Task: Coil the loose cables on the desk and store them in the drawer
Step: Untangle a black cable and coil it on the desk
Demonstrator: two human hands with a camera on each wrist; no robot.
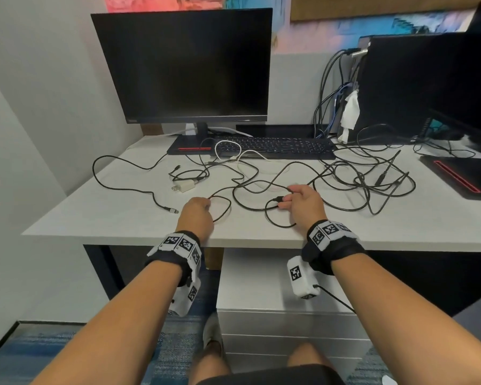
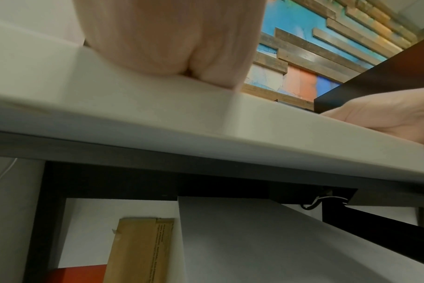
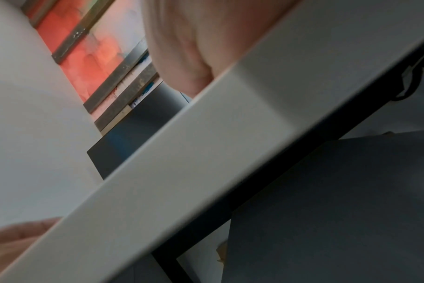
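Several loose black cables (image 1: 345, 173) lie tangled across the white desk (image 1: 122, 218), with a white cable (image 1: 233, 154) near the keyboard. My left hand (image 1: 203, 204) rests near the front edge and pinches a thin black cable (image 1: 222, 207) that loops beside it. My right hand (image 1: 292, 197) grips the same sort of black cable close to its plug end (image 1: 278, 198). A white drawer unit (image 1: 275, 315) stands under the desk, its drawers closed. Both wrist views show only the desk edge (image 2: 206, 122) and the heel of each hand (image 3: 194, 47).
A monitor (image 1: 184, 65) and black keyboard (image 1: 275, 147) stand at the back. A computer tower (image 1: 400, 84) with plugged cables is at the right. A white charger plug (image 1: 185, 187) lies left of centre. A second monitor base (image 1: 461, 173) is at the far right.
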